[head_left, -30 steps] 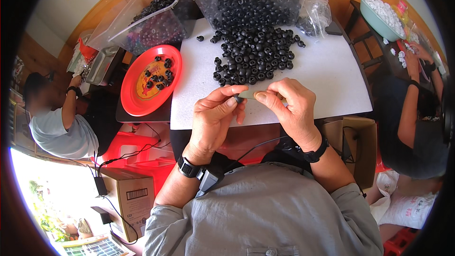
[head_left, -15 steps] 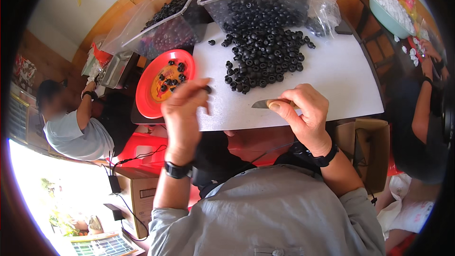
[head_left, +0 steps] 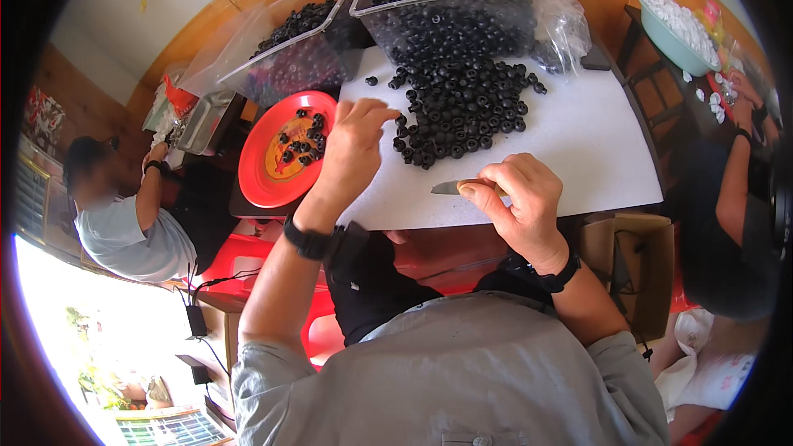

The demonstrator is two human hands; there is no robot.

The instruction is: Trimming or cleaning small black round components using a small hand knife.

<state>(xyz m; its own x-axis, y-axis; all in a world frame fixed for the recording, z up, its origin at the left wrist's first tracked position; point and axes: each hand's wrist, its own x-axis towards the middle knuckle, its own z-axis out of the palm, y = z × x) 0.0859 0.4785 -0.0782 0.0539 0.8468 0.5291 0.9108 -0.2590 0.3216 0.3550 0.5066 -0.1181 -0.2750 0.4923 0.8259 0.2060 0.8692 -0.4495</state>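
Note:
My right hand [head_left: 519,202] is closed round the handle of a small knife [head_left: 447,187], its short blade pointing left over the white tabletop [head_left: 578,140]. My left hand [head_left: 355,142] reaches to the left edge of a heap of small black ring-like pieces [head_left: 462,107]. Its fingers stretch toward a piece at that edge; whether they touch it is hard to tell, and the thumb is mostly hidden. Left of that hand, a red plate [head_left: 252,173] with a yellow middle holds several of the black pieces.
Behind the heap stands a clear bin [head_left: 450,4] full of black pieces, with a second bin [head_left: 289,54] to its left. A plastic bag [head_left: 563,33] lies at the right. Below the table edge is a cardboard box [head_left: 661,281]. People sit on both sides.
My left hand has moved from beside the red plate, where a black piece showed at its fingertips, up and right to the heap. The knife has shifted slightly left and down.

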